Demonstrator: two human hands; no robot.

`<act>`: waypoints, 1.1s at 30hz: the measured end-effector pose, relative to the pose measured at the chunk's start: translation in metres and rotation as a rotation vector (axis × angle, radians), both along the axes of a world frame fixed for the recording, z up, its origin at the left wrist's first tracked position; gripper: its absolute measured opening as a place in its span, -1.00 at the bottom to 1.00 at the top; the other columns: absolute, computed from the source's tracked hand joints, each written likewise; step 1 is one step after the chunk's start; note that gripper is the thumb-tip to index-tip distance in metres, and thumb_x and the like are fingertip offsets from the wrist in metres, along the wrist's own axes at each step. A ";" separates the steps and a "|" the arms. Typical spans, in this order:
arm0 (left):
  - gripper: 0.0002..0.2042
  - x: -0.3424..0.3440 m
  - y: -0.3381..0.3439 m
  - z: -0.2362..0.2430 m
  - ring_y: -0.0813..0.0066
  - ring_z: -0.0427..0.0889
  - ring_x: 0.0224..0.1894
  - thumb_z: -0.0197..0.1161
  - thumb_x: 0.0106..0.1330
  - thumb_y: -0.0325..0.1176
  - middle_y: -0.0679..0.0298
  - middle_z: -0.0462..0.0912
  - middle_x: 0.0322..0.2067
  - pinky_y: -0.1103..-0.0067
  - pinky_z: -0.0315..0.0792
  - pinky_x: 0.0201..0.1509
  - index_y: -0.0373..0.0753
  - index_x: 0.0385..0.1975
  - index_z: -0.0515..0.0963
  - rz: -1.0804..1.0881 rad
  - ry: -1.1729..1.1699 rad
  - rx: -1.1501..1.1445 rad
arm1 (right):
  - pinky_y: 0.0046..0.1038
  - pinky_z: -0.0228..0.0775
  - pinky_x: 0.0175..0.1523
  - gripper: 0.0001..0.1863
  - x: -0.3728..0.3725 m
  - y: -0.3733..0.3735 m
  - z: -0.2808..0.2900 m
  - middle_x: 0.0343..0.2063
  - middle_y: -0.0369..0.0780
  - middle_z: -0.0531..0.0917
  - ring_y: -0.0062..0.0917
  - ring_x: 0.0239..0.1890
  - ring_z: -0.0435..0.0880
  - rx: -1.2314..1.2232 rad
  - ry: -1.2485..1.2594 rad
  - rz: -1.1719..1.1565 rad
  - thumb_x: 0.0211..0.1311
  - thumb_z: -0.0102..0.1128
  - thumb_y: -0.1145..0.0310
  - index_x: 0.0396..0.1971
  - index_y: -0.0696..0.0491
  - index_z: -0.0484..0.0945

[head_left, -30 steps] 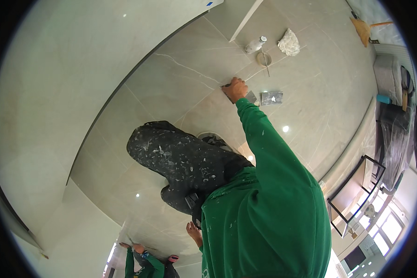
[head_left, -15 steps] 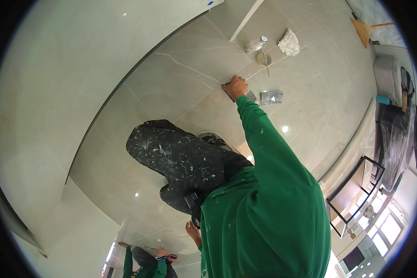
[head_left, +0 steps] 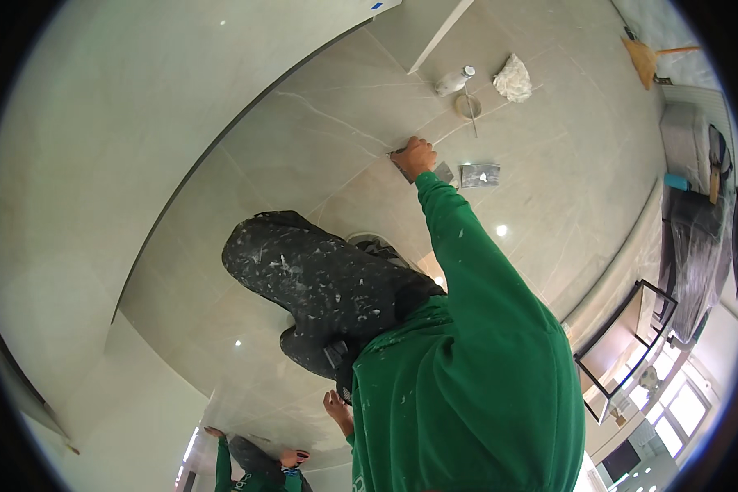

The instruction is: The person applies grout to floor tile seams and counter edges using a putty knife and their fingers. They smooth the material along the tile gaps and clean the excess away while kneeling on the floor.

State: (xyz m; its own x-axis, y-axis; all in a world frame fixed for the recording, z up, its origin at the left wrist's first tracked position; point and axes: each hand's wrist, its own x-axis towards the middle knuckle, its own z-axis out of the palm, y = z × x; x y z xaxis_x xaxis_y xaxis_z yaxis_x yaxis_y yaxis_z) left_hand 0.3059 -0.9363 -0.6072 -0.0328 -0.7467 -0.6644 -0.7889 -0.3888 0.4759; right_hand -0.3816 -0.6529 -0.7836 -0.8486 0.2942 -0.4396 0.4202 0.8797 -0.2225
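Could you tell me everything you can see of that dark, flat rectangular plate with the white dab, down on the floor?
The dark grey, flat rectangular plate lies on the pale, stone-look tiled floor, its long edges running roughly level across the picture. A small white dab sits near its middle, and its surface looks shiny and smudged. It could be metal or plastic; I cannot tell which. It lies just right of the person's right hand, and no hand touches it.
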 end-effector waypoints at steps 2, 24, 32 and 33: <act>-0.52 0.000 -0.001 0.000 0.52 0.53 -0.37 0.19 0.45 -0.17 0.16 0.57 -0.27 0.59 0.43 -0.42 -0.48 0.14 0.42 0.012 0.017 -0.011 | -0.18 0.43 0.09 -0.32 -0.004 0.001 0.001 -0.04 -0.10 0.62 -0.21 0.08 0.57 -0.004 -0.028 0.006 -0.09 0.43 -0.16 -0.07 0.06 0.59; -0.49 0.007 -0.013 -0.009 0.25 0.61 -0.09 0.20 0.44 -0.15 -0.06 0.61 -0.11 0.42 0.51 -0.05 -0.52 0.15 0.41 -0.196 -0.149 0.022 | -0.19 0.41 0.12 -0.29 -0.008 0.010 0.001 -0.03 -0.13 0.61 -0.25 0.09 0.55 0.018 -0.037 0.075 -0.09 0.43 -0.16 -0.03 0.05 0.58; -0.51 0.003 -0.011 0.005 0.14 0.58 0.05 0.18 0.45 -0.21 -0.15 0.53 0.06 0.33 0.50 0.09 -0.46 0.21 0.34 -0.121 -0.155 0.068 | -0.17 0.47 0.06 -0.34 -0.002 0.005 0.000 -0.10 -0.09 0.65 -0.17 0.04 0.60 0.000 0.011 0.077 -0.13 0.45 -0.11 -0.11 0.08 0.63; -0.51 0.003 -0.010 0.004 0.13 0.58 0.05 0.17 0.46 -0.21 -0.15 0.53 0.07 0.32 0.50 0.09 -0.45 0.22 0.32 -0.125 -0.154 0.069 | -0.17 0.47 0.06 -0.35 -0.004 0.010 0.001 -0.10 -0.09 0.65 -0.17 0.04 0.60 0.004 0.017 0.053 -0.13 0.45 -0.11 -0.11 0.07 0.63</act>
State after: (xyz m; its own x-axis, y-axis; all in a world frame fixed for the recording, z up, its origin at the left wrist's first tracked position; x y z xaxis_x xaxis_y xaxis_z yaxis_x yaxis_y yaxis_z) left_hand 0.3092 -0.9458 -0.6033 -0.0168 -0.6960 -0.7179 -0.8946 -0.3103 0.3217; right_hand -0.3859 -0.6434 -0.7822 -0.8704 0.2503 -0.4239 0.3692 0.9015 -0.2257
